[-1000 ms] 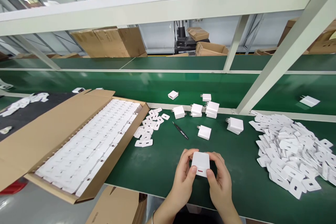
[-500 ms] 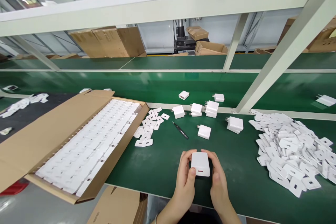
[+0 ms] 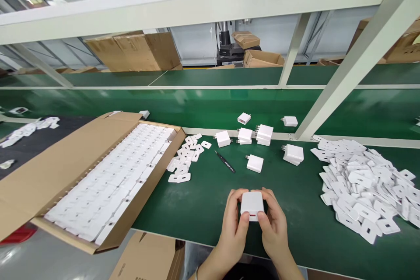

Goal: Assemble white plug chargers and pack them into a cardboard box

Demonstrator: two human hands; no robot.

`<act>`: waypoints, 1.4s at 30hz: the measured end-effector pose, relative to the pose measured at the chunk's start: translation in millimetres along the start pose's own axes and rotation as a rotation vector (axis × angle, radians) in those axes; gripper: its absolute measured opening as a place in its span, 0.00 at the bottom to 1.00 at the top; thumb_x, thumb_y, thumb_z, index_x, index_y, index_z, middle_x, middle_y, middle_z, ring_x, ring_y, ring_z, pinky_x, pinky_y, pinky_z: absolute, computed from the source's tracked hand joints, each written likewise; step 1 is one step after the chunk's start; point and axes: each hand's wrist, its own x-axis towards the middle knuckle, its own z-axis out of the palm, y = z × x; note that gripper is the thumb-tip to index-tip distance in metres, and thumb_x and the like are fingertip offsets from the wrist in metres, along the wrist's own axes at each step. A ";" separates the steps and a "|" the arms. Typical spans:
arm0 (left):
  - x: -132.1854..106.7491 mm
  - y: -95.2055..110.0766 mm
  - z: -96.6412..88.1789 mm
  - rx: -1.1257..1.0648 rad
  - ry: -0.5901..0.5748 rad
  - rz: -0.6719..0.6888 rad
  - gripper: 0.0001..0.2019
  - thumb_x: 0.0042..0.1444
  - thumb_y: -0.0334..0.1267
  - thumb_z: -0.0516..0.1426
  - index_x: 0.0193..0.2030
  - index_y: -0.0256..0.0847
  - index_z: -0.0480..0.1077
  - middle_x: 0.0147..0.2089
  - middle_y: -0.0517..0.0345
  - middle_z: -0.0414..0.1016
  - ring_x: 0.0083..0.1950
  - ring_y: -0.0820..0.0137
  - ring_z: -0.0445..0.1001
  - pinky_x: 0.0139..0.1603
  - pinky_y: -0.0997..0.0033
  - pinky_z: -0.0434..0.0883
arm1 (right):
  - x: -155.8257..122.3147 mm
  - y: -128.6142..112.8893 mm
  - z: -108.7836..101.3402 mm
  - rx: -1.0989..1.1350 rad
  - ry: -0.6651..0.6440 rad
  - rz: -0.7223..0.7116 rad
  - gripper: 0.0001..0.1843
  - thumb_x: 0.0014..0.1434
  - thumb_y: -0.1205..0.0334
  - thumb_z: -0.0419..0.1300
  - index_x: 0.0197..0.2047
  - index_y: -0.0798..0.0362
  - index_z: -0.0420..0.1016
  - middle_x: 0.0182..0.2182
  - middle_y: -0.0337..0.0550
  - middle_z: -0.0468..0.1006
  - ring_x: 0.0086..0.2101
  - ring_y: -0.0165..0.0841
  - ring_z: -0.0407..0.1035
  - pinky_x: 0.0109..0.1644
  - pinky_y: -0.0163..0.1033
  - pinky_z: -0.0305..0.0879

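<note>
At the near edge of a green workbench (image 3: 200, 212), I grip a white charger housing (image 3: 252, 201) between both hands, my left hand (image 3: 233, 223) on its nine o'clock side, my right hand (image 3: 274, 223) at three. Neither sits nearer; fingers curl along its sides, and my thumbs press the near face, where a red slot (image 3: 252, 215) points toward me at six o'clock, running crosswise from nine to three. The near-square top gives no clear long axis. From the housing, a pronged charger (image 3: 254, 163) lies at twelve, what look like black tweezers (image 3: 225, 161) at eleven, heaped white faceplates (image 3: 367, 188) at three.
</note>
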 end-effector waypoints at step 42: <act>109.4 32.3 -133.1 0.155 0.234 -0.054 0.24 0.54 0.51 0.63 0.53 0.43 0.64 0.52 0.46 0.77 0.48 0.58 0.80 0.45 0.60 0.77 | -3.8 6.5 11.8 -0.462 -0.105 -0.099 0.28 0.70 0.56 0.60 0.70 0.45 0.60 0.58 0.54 0.71 0.57 0.49 0.70 0.57 0.58 0.74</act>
